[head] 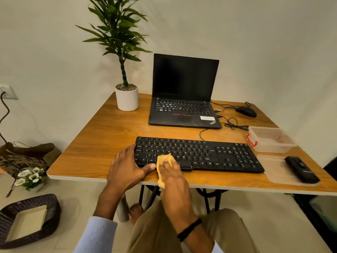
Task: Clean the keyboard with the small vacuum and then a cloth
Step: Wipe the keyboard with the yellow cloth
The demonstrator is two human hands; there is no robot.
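Your right hand (171, 172) pressed the soft yellow cloth (164, 159) with flat fingers onto the lower left keys of the long black keyboard (209, 154). Your spread left hand (125, 167) rested on its left end. The small black vacuum (301, 169) lay to its right.

Bare table (102, 136) is lying open left of the keyboard (209, 154), back as far as the plant pot (126, 99) at the far corner. The left hand (125, 168) is resting on the keyboard's left end, and the right hand (171, 172) is pressing the cloth (164, 161) onto the near-left keys; the right half is sitting uncovered. A strip is running clear between the keyboard and the laptop (182, 114), with one cable crossing it. The right side is crowding up: loose cables (233, 125), a mouse (246, 111), a clear box (269, 141), and a lid (275, 170) carrying the small vacuum (301, 169).
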